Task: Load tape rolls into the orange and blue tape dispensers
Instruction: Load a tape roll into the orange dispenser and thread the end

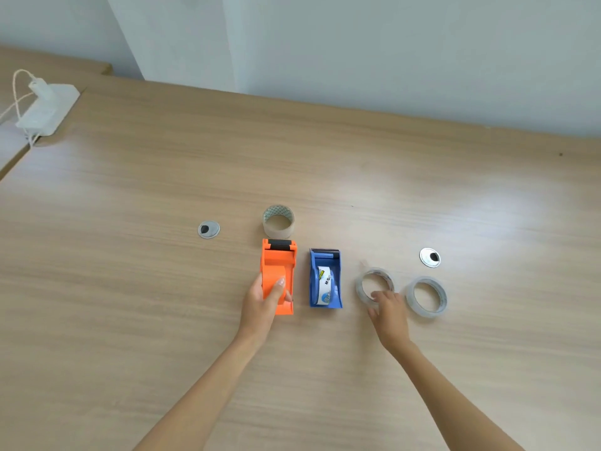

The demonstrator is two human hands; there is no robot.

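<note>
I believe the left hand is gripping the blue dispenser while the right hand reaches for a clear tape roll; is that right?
Not quite: the head view shows the left hand gripping the orange dispenser, not the blue dispenser. The right hand does reach for a clear tape roll.

The only readable print stands on the white paper label (pixel 326 285) that curves over the handle of the blue plastic tape dispenser (pixel 325 278): dark letters that look like "M&G", running sideways along the label. A small yellow patch and a blue patterned patch on the same label carry marks too small to read
</note>
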